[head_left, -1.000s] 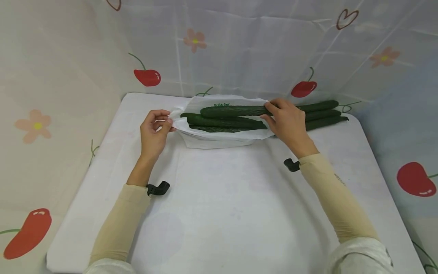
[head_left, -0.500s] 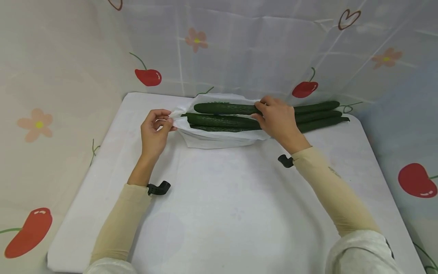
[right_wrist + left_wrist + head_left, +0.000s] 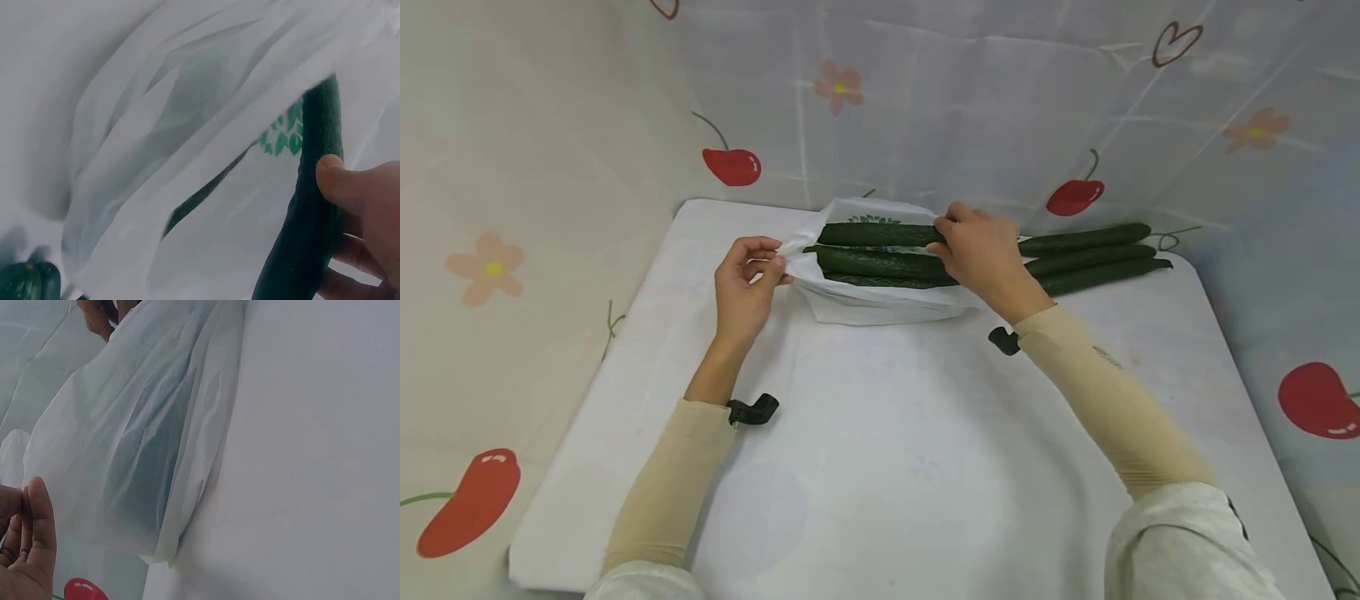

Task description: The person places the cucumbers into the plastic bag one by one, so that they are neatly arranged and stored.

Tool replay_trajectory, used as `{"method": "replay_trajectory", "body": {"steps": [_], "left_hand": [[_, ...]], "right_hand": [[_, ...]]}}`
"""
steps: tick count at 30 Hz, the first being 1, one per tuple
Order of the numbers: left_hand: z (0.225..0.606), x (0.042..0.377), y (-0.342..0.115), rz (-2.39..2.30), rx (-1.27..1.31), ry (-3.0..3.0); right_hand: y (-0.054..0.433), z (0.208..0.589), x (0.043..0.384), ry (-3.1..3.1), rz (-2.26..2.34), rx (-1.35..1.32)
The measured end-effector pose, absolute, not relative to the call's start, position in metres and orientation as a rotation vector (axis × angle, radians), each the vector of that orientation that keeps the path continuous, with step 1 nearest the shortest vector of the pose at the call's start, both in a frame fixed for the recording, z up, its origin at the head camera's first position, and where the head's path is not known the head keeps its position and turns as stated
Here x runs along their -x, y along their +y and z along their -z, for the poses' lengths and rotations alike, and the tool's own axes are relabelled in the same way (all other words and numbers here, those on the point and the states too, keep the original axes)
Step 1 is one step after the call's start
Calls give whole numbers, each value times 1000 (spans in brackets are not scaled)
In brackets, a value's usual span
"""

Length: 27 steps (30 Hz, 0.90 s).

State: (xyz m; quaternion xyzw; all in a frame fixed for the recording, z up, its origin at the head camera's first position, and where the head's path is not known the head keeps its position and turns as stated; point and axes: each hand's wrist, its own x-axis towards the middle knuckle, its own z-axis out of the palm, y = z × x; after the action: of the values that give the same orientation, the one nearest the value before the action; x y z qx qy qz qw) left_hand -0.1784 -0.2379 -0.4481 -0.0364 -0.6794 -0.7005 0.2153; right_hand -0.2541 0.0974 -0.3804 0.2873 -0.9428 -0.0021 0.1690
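"Now, what do the two hands hold over the white worktop (image 3: 880,467)?"

"A person's right hand (image 3: 987,254) grips a long, dark green, bumpy cucumber (image 3: 880,235), thumb laid across it. The left hand (image 3: 745,292) pinches the left edge of a thin white plastic bag (image 3: 887,312) bearing a green leafy print (image 3: 874,220)."

"Where does the gripped cucumber lie?"

"In the bag's open mouth, along its far side. It stretches leftward from the right hand, its long axis running side to side with the opening."

"And the free end?"

"It points toward the left hand and, in the right wrist view, meets the edge of the plastic. The other end is hidden behind the right hand, and whether the cucumber rests on the bag's floor cannot be told."

"Which hand is nearer?"

"The right, already touching it; the left stands apart, just beyond the free end."

"What else appears?"

"Two slender dark green cucumbers (image 3: 880,263) lie inside the bag, roughly parallel on the near side. Three long green cucumbers (image 3: 1090,260) rest on the worktop, right of the bag."
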Motion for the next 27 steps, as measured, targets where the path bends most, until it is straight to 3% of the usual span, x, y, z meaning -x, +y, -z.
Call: {"method": "replay_trajectory", "body": {"steps": [10, 27], "left_hand": [[446, 179, -238, 1910, 82, -1897], [441, 176, -242, 1941, 116, -1831]], "right_hand": [[83, 381, 255, -2766, -78, -804], [107, 400, 287, -3193, -507, -810]]}}
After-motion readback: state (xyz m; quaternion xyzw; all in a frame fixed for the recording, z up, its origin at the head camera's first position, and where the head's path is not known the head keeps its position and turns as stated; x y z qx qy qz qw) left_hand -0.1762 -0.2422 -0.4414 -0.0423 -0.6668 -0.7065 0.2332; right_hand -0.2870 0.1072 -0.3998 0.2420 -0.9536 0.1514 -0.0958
